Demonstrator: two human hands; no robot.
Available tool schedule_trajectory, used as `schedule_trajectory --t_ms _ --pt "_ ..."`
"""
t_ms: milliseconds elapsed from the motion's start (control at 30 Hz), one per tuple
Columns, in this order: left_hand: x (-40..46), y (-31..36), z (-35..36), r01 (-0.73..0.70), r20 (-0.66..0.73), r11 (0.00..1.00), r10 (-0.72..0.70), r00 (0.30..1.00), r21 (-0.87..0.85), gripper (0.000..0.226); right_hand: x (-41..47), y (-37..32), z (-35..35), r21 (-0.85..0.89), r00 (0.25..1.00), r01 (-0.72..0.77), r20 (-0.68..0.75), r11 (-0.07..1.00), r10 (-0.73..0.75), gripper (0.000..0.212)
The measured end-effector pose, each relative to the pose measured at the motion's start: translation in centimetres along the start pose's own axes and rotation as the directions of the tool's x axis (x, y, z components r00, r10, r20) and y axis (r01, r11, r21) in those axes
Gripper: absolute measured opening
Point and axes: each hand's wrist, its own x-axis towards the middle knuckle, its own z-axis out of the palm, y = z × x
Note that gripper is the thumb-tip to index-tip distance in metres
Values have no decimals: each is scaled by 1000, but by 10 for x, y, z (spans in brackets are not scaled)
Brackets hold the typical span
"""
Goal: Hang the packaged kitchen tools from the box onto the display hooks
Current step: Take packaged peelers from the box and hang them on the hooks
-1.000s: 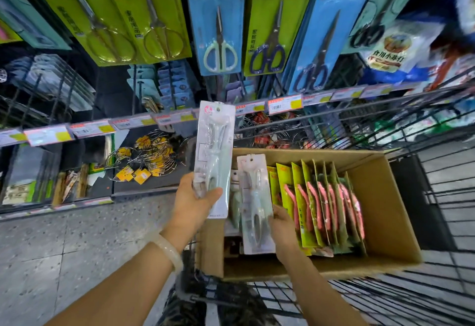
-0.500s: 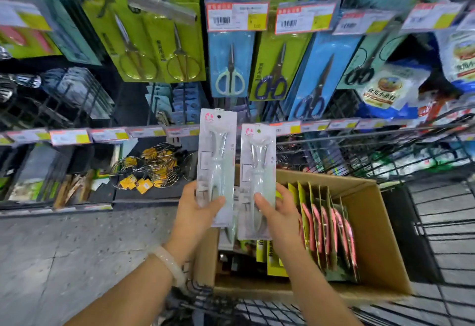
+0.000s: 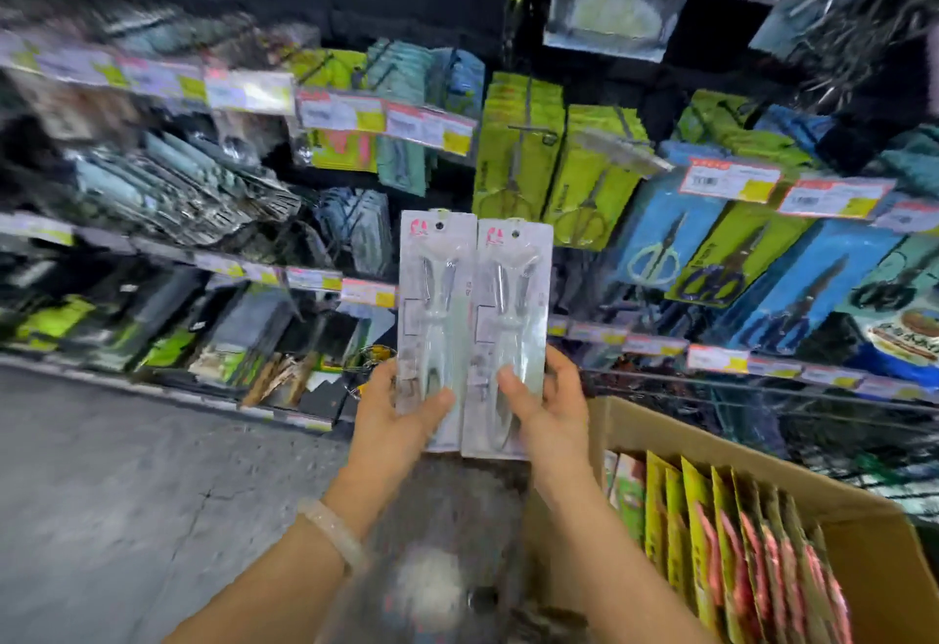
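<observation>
I hold two white blister packs of a pale kitchen tool upright, side by side, in front of the display. My left hand [image 3: 394, 415] grips the bottom of the left pack [image 3: 434, 308], thumb across its front. My right hand [image 3: 546, 407] grips the bottom of the right pack [image 3: 513, 318] the same way. Each pack has a hang hole at its top. The cardboard box [image 3: 711, 440] sits at lower right with several yellow-green packs of pink tools [image 3: 737, 542] standing in it. Display hooks [image 3: 531, 127] carry green scissor packs behind.
Blue and green scissor packs [image 3: 721, 257] hang at right under price tags [image 3: 729, 178]. Shelves of blurred packaged goods [image 3: 178, 196] fill the left. Grey floor [image 3: 127, 491] lies at lower left. Wire cart bars [image 3: 762, 389] run behind the box.
Both hands rose with the packs, now level and edge to edge. The view swung up and left, so the box slid to the lower right.
</observation>
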Motion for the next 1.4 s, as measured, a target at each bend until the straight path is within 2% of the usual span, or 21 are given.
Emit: schedule_trajectory --t_ms 267,467,567,700,733,833,867,1067,1167,1400 --pt "13 44 -159 -115 -91 993 117 989 34 30 -39 -6 164 -11 979 92 182 996 -88 37" --pt "15 75 -234 -152 -176 988 149 973 0 49 -56 -23 246 -36 950 146 282 989 -130 42" --pt "18 90 -254 -172 -200 985 165 966 -21 64 -56 -31 272 -56 939 189 303 980 -164 43" --pt "33 105 -273 -218 -217 976 208 954 -21 43 -46 -39 303 -60 924 231 328 971 -199 41" --pt "39 109 -277 -228 -211 973 215 953 -36 45 -42 -42 310 -51 921 238 328 970 -209 41" --pt "61 124 -287 -261 -218 964 245 945 -48 74 -24 -49 333 -17 909 255 344 967 -234 43" --pt "70 130 -290 -281 -219 959 266 939 -44 75 -18 -53 342 -1 906 257 349 966 -240 45" --pt "134 171 -305 -359 -210 933 348 914 -15 36 31 -81 392 53 882 320 349 946 -318 44" --pt "161 198 -311 -392 -197 919 377 905 -41 42 57 -97 419 78 872 330 355 941 -335 45" --pt "226 234 -341 -455 -232 891 441 867 -6 41 101 -121 482 79 829 408 386 909 -406 47"
